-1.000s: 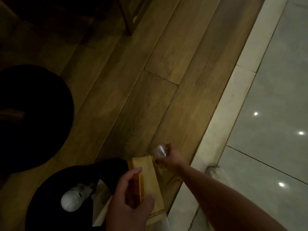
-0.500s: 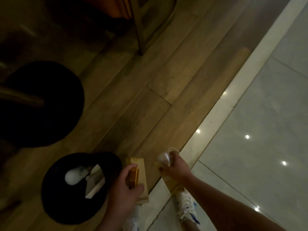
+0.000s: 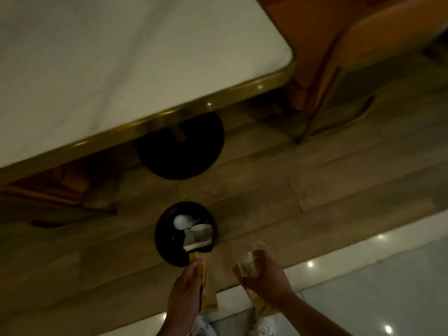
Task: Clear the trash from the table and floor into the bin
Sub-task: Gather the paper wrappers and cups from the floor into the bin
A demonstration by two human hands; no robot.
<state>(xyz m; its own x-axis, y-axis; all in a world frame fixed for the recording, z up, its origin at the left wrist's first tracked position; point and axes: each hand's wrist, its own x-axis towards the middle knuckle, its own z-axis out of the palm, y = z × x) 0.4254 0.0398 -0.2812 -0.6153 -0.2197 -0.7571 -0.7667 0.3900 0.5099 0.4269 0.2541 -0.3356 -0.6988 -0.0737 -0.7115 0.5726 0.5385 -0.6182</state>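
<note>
A round black bin (image 3: 164, 241) stands on the wooden floor below me, holding a crumpled white wad (image 3: 181, 221) and a pale paper bag (image 3: 197, 237). My left hand (image 3: 185, 297) is shut on a flat tan paper sleeve (image 3: 208, 294), just below the bin's near rim. To the right of it, my right hand (image 3: 268, 280) grips a clear plastic cup (image 3: 249, 261) together with a brown paper bag (image 3: 264, 306) that hangs down under the wrist.
A white marble table (image 3: 116, 59) with a brass edge fills the upper left, its black round base (image 3: 180, 154) behind the bin. Orange chairs stand at the upper right (image 3: 344, 49) and left (image 3: 55, 187). Pale glossy tiles (image 3: 375, 287) begin at the lower right.
The view has risen and pulled back, bringing the table and chairs into sight. The bin looks smaller and farther. Both hands have lifted with their items still held.
</note>
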